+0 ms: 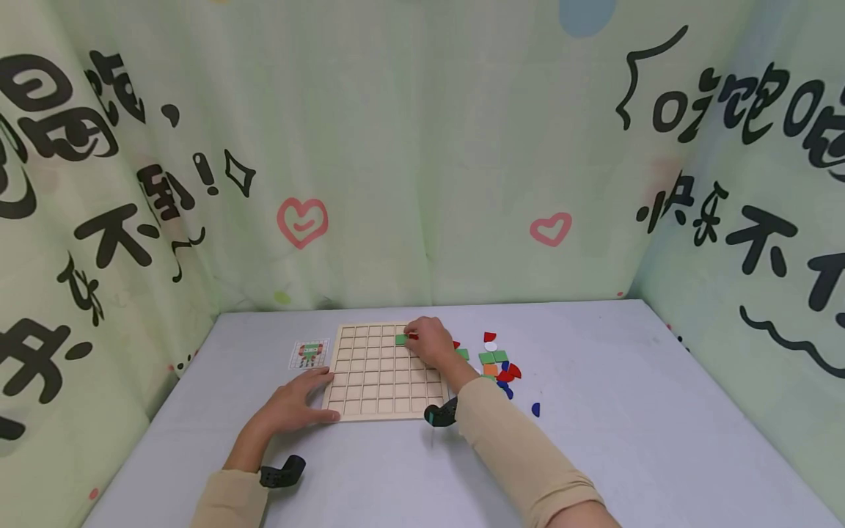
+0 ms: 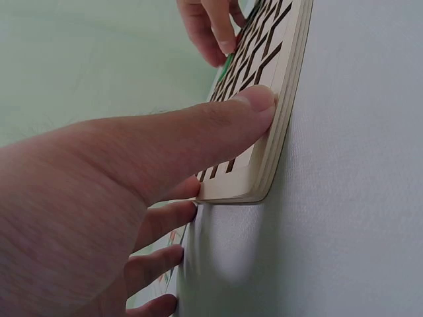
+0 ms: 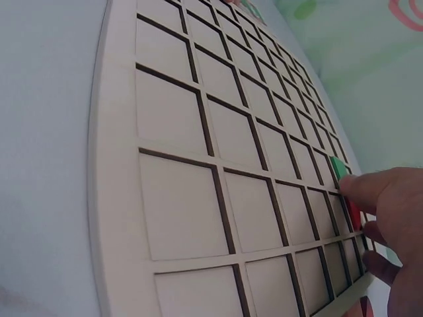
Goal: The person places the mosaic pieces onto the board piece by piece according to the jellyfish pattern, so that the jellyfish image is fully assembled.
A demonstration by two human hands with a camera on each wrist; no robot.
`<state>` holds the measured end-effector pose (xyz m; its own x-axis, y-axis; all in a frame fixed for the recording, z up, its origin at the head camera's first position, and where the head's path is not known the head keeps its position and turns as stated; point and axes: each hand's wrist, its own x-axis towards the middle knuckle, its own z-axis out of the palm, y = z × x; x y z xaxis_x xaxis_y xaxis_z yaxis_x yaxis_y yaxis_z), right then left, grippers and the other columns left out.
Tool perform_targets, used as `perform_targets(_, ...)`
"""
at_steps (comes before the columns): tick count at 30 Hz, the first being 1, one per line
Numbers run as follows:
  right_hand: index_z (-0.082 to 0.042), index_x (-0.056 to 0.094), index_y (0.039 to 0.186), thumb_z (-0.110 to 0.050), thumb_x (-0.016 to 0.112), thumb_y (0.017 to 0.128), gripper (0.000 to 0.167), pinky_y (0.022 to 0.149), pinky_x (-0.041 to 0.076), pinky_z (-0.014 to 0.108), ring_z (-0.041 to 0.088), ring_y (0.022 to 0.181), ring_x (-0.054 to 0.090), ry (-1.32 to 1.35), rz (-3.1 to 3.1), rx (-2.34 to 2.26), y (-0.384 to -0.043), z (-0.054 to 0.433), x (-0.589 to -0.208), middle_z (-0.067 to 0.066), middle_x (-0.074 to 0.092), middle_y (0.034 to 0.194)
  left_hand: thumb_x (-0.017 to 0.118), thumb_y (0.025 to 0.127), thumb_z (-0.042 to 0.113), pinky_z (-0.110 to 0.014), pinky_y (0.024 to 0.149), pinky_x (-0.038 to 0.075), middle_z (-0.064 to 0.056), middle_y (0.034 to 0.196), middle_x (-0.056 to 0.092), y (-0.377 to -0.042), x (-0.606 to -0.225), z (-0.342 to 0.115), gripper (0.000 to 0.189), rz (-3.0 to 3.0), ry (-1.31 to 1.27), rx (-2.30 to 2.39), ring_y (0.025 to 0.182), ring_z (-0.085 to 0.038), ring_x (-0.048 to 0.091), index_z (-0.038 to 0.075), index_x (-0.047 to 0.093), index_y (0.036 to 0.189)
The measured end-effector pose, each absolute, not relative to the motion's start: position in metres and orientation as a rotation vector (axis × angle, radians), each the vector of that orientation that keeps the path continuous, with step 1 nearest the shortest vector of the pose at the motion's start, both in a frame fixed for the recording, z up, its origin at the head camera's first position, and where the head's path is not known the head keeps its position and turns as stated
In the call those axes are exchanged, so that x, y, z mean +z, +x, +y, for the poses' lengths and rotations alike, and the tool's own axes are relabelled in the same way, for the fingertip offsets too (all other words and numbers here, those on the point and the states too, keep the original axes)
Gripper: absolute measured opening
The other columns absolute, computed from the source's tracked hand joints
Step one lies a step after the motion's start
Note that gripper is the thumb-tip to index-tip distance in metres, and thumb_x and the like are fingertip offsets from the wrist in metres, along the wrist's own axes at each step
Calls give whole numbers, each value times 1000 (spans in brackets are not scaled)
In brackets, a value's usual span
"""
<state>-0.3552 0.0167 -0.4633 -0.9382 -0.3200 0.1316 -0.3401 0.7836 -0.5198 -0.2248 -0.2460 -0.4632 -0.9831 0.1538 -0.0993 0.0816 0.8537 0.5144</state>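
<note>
A square wooden grid board lies on the table. My left hand rests at its near left corner, the thumb on the frame and the other fingers spread along the left side. Over the far right cells, my right hand pinches a small red piece between thumb and fingers. Right beside that piece, a green square tile sits in a cell of the far row. The red piece's full shape is hidden by the fingers.
Left of the board lies a picture card with a green and red figure. To its right are scattered loose pieces: green tiles, an orange square, a white disc, red pieces and blue half-rounds. Printed curtains surround the table.
</note>
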Motion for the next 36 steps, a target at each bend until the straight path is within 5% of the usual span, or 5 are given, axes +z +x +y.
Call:
perform_targets(5,-11,66,123,-17,66,92,32,104,47,45,29,127,52,534,-2952,1021,-353,25,-457,9,60,132,81,74,44,-64,110,30,-16,154,37,-225,-466,-246,84,2895,181,780,142,-40,32,8,47,143)
perform_targets(11,-10,67,120,-18,66,92,30,93,52,40,25,110,57,519,-2960,1052,-352,45,-449,7,63,126,81,74,44,-65,111,29,-16,154,36,-225,-465,-247,85,2899,172,763,143,-41,31,8,46,143)
perform_targets(26,-16,71,95,-18,70,88,7,72,51,26,18,90,53,460,-3098,929,-340,100,-449,1,65,101,80,75,45,-63,112,29,-17,154,36,-227,-465,-249,85,2898,189,771,143,-41,30,7,46,143)
perform_targets(36,-13,72,99,-11,69,86,13,79,53,30,19,90,53,467,-3119,864,-336,118,-454,4,65,104,79,75,45,-64,111,29,-18,154,36,-226,-464,-246,84,2887,194,767,142,-42,30,7,46,143)
